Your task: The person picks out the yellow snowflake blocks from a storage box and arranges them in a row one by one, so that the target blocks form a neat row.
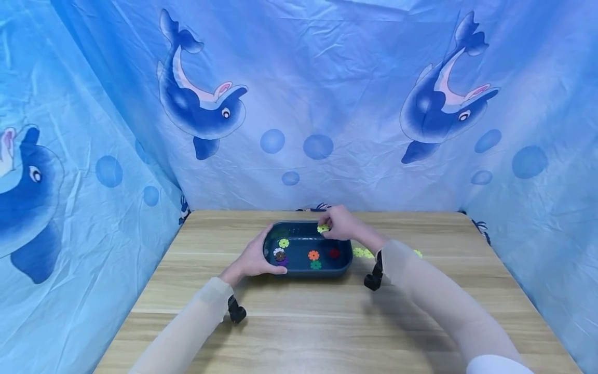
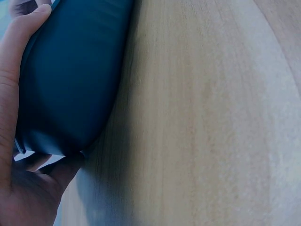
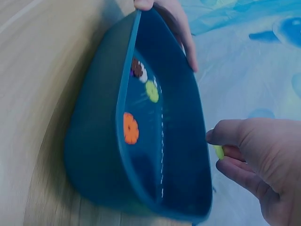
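Observation:
A dark blue plastic basin (image 1: 299, 271) stands on the table, and my left hand (image 1: 256, 255) grips its left end. The thumb lies along the front rim while the fingers wrap the far side. Over the back right rim, my right hand (image 1: 343, 224) pinches a yellow-green snowflake disc (image 3: 219, 151) between thumb and fingers. Inside the basin lie an orange disc (image 1: 313, 255), a green disc (image 1: 316, 265), a red disc (image 1: 334, 253) and a yellow-green disc (image 1: 283, 242). At its left, a brown disc (image 1: 280, 256) overlaps a white disc (image 1: 278, 251) and a purple disc (image 1: 282, 263).
Several yellow-green discs (image 1: 358, 252) lie on the wooden table (image 1: 299, 327) right of the basin, partly behind the right forearm. Another disc (image 1: 418, 253) shows beyond that sleeve. A blue dolphin-print curtain (image 1: 299, 104) rises behind the table and along both sides.

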Motion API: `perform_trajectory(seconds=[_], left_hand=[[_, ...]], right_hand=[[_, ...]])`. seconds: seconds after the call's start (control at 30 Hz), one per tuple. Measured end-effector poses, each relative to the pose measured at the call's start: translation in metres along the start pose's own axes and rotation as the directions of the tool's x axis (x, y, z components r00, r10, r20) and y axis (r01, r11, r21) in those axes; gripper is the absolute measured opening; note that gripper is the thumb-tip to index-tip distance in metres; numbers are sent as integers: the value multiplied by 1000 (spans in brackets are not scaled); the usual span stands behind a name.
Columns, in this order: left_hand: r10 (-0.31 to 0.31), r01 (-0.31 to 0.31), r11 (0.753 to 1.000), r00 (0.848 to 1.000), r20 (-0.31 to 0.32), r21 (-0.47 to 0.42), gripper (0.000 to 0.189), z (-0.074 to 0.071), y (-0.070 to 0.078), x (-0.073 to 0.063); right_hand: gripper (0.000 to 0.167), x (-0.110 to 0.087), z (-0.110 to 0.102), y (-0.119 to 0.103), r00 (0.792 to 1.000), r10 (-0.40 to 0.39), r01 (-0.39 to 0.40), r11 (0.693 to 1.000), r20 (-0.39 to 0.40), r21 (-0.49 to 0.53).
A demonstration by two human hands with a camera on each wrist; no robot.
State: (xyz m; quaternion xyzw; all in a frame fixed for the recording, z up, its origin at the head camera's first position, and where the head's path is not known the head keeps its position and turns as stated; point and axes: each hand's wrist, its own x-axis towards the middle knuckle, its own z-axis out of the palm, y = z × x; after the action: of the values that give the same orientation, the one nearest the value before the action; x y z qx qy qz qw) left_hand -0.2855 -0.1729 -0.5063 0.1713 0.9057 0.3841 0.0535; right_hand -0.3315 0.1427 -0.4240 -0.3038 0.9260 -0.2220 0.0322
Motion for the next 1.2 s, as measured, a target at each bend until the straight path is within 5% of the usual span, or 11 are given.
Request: perform_trajectory(seconds=[0.63, 1.2], left_hand=[[7, -6, 1000, 1000, 1, -13, 141, -1, -1, 0], [16, -16, 1000, 1000, -2, -8, 139, 2, -2, 1]], right_hand=[[30, -43, -23, 53, 996, 75, -73, 997, -49, 39], [24, -84, -32, 96, 990, 113, -111, 993, -89, 35]])
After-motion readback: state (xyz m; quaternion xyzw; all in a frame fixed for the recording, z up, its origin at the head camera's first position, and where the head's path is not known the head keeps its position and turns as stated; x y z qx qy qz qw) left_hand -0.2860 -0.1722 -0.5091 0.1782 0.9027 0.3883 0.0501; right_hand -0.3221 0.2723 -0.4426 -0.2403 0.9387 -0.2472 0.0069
